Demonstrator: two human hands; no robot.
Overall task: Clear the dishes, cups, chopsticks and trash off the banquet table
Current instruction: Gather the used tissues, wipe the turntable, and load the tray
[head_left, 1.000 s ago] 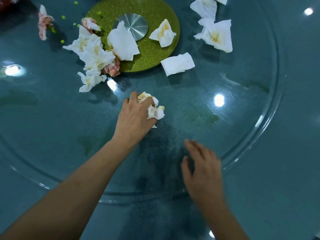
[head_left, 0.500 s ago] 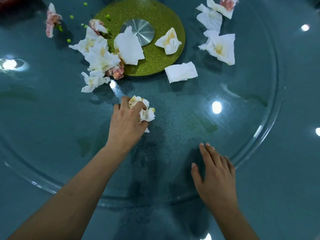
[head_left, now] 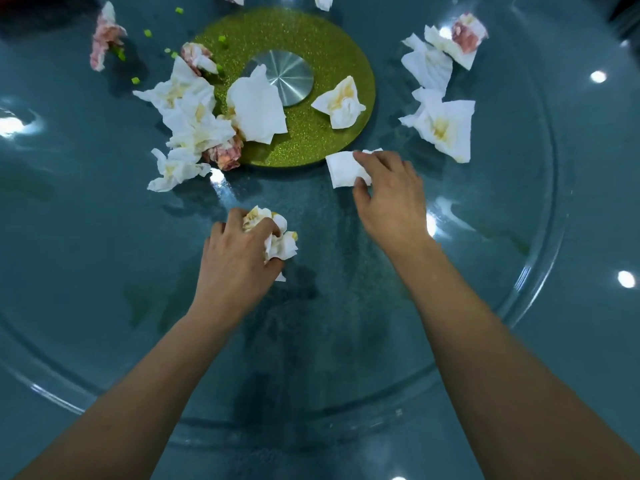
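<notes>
1. Round glass turntable (head_left: 519, 209), clear, lies over a teal tabletop (head_left: 595, 341); its rim curves along the right and near sides.
2. Green glittery disc (head_left: 311, 140) at the turntable's centre, seen under the glass.
3. Brushed metal hub (head_left: 287, 77) in the middle of the disc, round, with radial sheen.
4. Bright ceiling-light reflections (head_left: 626, 278) dot the glass and tabletop, right and left.
5. Faint smears and fine specks on the glass, near side.

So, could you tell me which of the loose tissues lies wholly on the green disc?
The yellow-stained crumpled tissue right of the metal hub; the others overhang the disc's edge or lie on the glass.
</notes>
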